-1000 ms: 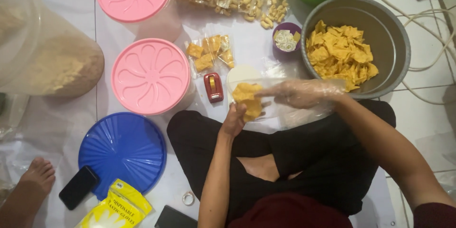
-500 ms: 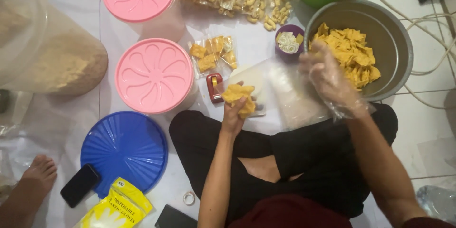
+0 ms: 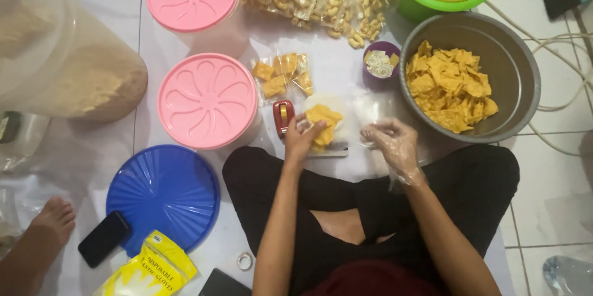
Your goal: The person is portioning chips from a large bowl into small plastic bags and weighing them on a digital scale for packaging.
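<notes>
Gloved right hand (image 3: 392, 141) is coming back from the metal bowl (image 3: 525, 80), open; left hand (image 3: 304, 138) is gripping a chip-filled bag (image 3: 324, 124) beside it.

A small clear plastic bag of yellow square chips (image 3: 323, 124) sits upright, mouth open, just left of the grey metal bowl (image 3: 525, 80) heaped with the same chips.
</notes>
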